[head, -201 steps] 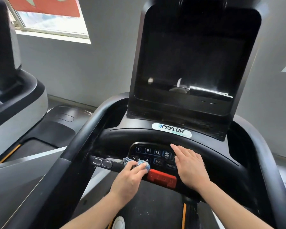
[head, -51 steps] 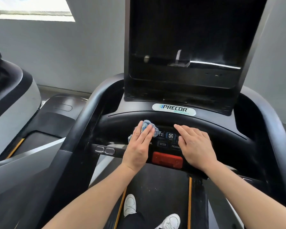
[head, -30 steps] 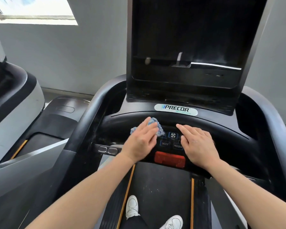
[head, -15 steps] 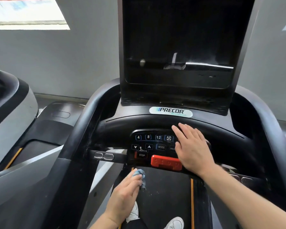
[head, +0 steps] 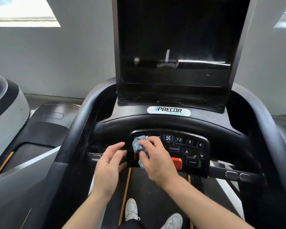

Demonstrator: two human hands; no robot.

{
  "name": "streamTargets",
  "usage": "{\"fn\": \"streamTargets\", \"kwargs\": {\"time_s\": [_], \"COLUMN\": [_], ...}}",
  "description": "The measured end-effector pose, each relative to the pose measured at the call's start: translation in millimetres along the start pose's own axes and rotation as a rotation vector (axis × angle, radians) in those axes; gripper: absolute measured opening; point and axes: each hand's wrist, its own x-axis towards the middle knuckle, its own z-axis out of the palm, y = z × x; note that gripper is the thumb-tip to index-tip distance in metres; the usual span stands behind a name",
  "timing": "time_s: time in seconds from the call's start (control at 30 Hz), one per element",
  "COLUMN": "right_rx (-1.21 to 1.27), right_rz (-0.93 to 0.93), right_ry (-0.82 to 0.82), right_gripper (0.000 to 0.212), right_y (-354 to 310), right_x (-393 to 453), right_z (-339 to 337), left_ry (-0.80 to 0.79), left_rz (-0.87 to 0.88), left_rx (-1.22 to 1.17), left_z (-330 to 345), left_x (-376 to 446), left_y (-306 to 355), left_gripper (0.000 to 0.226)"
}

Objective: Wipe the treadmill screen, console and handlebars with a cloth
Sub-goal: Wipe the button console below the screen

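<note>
The right hand pinches the crumpled blue cloth against the left end of the console keypad — the left hand hovers just beside it, fingers loose, holding nothing.

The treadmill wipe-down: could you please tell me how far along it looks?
Nothing can be confirmed as finished. In hand: the right hand presses a blue cloth on the console keypad, the left hand open beside it. Left: the screen shows streaks, and neither handlebar is being touched.
</note>
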Motion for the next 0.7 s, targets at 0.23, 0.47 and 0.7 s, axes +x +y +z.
{"fn": "streamTargets", "kwargs": {"time_s": [0.23, 0.47, 0.7], "right_rx": [-0.543, -0.597, -0.585], "right_rz": [-0.060, -0.097, 0.063], "right_ry": [0.102, 0.080, 0.312], "right_gripper": [0.052, 0.064, 0.053], "right_y": [14.4, 21.9, 59.7], "right_x": [18.5, 19.0, -13.3], "right_z": [17.7, 32.5, 10.0], "left_ry": [-0.029, -0.074, -0.150], "left_rz": [0.149, 0.173, 0.205], "left_rx": [0.475, 0.579, 0.660], "left_z": [2.8, 3.8, -0.8], "left_x": [33.8, 52.9, 72.9], "left_y": [-6.5, -6.8, -0.7], "left_gripper": [0.031, 0.032, 0.035]}}
